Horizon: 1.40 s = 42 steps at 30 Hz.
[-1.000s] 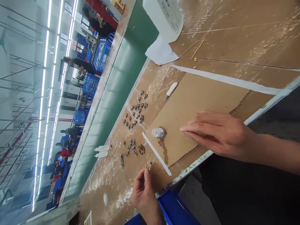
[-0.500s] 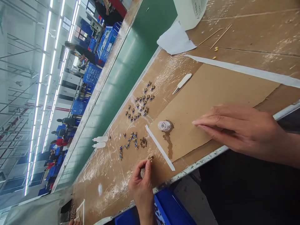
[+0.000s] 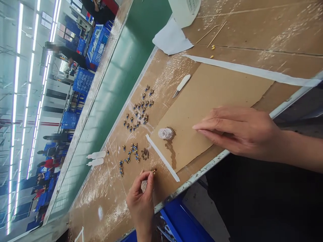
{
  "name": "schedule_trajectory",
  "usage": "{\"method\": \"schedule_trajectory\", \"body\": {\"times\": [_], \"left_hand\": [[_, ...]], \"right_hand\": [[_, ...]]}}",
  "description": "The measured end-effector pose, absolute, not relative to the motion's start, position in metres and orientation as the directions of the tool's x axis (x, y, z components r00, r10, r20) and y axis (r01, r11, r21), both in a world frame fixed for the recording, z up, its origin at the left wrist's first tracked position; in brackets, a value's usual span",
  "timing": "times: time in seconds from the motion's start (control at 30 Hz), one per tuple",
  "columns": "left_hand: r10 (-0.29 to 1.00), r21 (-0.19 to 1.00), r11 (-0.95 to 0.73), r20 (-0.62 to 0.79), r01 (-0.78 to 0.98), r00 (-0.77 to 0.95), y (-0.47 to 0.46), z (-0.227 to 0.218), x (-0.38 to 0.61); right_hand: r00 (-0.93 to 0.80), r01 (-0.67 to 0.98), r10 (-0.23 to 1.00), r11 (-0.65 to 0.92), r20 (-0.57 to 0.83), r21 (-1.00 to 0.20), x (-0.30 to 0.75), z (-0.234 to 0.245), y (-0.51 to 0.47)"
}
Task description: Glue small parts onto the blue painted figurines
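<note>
My left hand (image 3: 141,201) is at the near edge of the brown worktable (image 3: 113,195), thumb and fingers pinched on a small greyish part. Its fingertips touch a few tiny brass pieces (image 3: 153,170). My right hand (image 3: 239,131) lies flat on a cardboard sheet (image 3: 214,87), fingers stretched out together and pointing at a small clear cap (image 3: 166,133) beside a dark stain. Two clusters of small blue-and-brass parts lie past the sheet, one further off (image 3: 138,109) and one closer (image 3: 130,154). A white strip (image 3: 163,158) runs along the sheet's edge.
A white-handled knife (image 3: 181,85) lies on the table. Two small white bottles (image 3: 96,158) lie near the green conveyor belt (image 3: 121,77). White paper (image 3: 171,38), a white container (image 3: 185,10) and thin sticks (image 3: 212,32) are farther off. A blue bin (image 3: 181,222) is below the table edge. Other people work by blue crates (image 3: 83,80).
My left hand has drawn back a little from the tiny brass pieces and stays pinched. My right hand stays flat on the cardboard. The view has shifted.
</note>
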<state>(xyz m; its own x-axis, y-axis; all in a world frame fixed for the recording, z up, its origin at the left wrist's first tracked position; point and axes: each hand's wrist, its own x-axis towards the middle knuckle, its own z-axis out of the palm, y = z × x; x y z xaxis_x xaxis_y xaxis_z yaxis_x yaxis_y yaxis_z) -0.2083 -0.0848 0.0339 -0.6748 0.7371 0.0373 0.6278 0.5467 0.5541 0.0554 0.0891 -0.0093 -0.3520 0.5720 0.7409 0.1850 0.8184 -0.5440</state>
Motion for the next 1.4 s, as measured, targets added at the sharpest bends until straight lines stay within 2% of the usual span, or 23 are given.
{"method": "schedule_trajectory", "body": {"times": [0.43,0.9,1.4], "left_hand": [[0.745,0.504,0.566,0.026,0.652,-0.666,-0.0833,0.0363,-0.2093],[0.755,0.537,0.547,0.016,0.642,-0.655,-0.0815,0.0391,-0.2119],[0.774,0.477,0.547,0.023,0.688,-0.632,-0.0798,0.0419,-0.2127]], "right_hand": [[-0.348,0.218,0.581,0.814,0.736,-0.539,0.0554,-0.0091,0.0893],[-0.347,0.231,0.573,0.819,0.742,-0.525,0.0557,-0.0090,0.0895],[-0.340,0.225,0.573,0.819,0.746,-0.527,0.0562,-0.0082,0.0897]]}}
